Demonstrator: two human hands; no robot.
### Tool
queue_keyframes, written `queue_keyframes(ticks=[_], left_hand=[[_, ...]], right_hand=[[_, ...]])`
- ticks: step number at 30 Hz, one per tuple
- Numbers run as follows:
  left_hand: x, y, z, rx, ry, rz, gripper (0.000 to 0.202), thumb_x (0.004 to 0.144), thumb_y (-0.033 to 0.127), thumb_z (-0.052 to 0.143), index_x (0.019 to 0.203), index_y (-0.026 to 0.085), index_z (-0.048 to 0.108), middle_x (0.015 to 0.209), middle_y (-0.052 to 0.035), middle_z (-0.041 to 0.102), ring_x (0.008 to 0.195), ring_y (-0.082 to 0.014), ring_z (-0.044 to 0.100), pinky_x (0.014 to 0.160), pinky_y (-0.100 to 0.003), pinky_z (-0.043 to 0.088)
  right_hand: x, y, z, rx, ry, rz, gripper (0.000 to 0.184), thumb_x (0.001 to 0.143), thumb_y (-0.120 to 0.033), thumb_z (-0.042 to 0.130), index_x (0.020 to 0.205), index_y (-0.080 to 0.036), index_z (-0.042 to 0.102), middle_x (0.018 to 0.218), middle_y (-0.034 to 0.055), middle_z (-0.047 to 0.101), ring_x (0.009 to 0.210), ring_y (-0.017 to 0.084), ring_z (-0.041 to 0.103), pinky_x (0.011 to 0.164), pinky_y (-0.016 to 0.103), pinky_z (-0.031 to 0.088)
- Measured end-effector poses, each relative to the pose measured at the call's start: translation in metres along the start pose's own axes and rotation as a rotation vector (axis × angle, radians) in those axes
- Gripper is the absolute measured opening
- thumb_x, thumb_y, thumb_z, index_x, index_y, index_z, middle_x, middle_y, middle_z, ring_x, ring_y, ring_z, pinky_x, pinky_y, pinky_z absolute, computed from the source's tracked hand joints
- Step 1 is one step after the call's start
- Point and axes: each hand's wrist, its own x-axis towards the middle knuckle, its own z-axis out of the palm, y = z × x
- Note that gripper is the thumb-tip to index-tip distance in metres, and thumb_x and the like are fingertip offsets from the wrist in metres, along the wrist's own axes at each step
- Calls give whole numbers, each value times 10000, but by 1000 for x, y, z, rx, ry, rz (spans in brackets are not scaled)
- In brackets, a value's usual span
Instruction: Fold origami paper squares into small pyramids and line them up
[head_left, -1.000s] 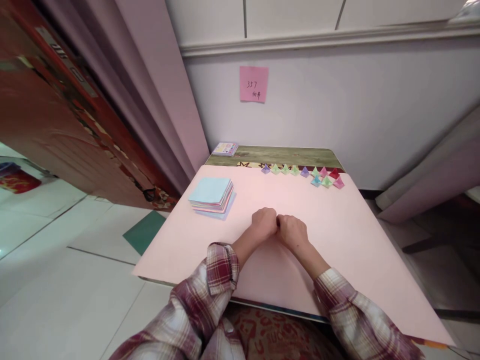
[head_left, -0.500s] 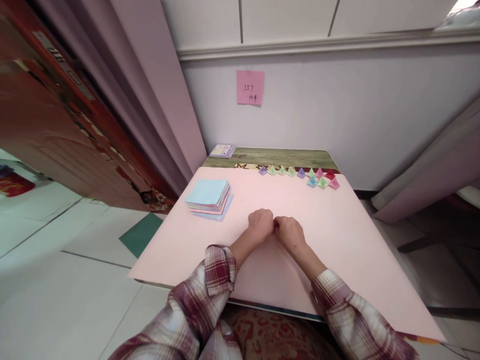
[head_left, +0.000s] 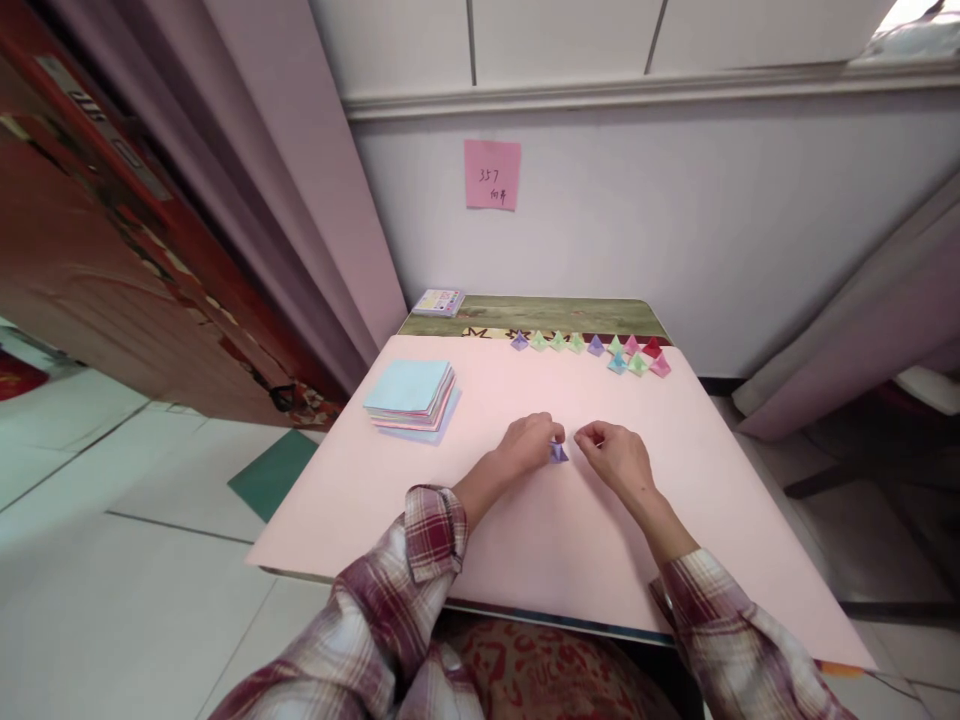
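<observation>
A small purple folded paper piece shows beneath the fingers of my left hand, which pinch it over the middle of the table. Part of the paper is hidden by those fingers. Just to the right, apart from the paper, my right hand hovers with its fingers curled and thumb and forefinger drawn together; nothing shows between them. Several small folded paper shapes in purple, green, pink, red and blue stand in rows toward the far right of the table.
At the left lies a stack of coloured square paper, light blue on top. A small printed pack rests at the far left corner of the pink tabletop. A pink note hangs on the wall. A green sheet is on the floor.
My hands were together with the paper hidden between them. The right hand has moved away to the right, and the purple paper now shows under my left fingers. The view shifted slightly.
</observation>
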Motion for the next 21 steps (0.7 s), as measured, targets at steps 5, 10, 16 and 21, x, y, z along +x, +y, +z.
queue_keyframes(ticks=[5,10,16,21], left_hand=[[-9,-25,7,-272,244,32,449,738,171,633,1183,210,589,1158,-50,584,902,-155,596,841,-272,478],[-34,-54,20,-198,512,-235,244,829,171,529,1057,163,614,1043,-59,610,754,-138,574,819,-302,477],[-51,-67,34,-192,544,-185,166,843,137,479,905,189,624,946,-38,602,884,-157,578,827,-288,466],[-53,-68,32,-230,533,-163,150,851,151,474,866,197,616,920,-33,585,868,-160,573,800,-296,471]], right_hand=[[1,1,0,53,16,-34,198,797,-347,537,785,-252,710,725,-20,695,669,144,614,587,227,380],[5,-17,5,-151,-99,-123,191,787,-376,567,746,-263,716,787,-2,709,715,163,626,590,238,379],[4,-39,18,-404,-163,-131,209,797,-338,555,801,-252,746,831,69,733,771,216,670,643,279,424],[24,-29,10,-323,-98,-72,208,794,-302,534,769,-272,738,812,37,735,770,196,669,631,259,423]])
